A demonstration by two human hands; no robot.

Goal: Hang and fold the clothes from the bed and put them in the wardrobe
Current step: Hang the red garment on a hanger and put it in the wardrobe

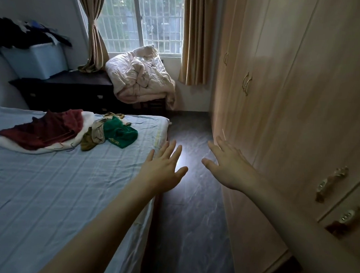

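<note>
While both bare hands are stretched forward with fingers straight and spread, neither holds anything: the left hand (163, 167) hangs over the near corner of the bed with its pale blue checked sheet (45, 191), and the right hand (227, 166) reaches out just beside the tall light-wood wardrobe (282, 100), whether touching it I cannot tell. The clothes to be sorted lie in a loose heap toward the far end of the bed, well apart from both hands: a dark red garment with white fleecy trim (46, 130), a crumpled olive and beige garment (95, 135) and a bright green garment with yellow lettering (120, 134) touching one another. Nothing looks folded or hung yet, and the wardrobe doors are closed (their curved metal handles (246, 82) untouched), so I judge the task barely begun, with the empty hands free for whichever comes first.
</note>
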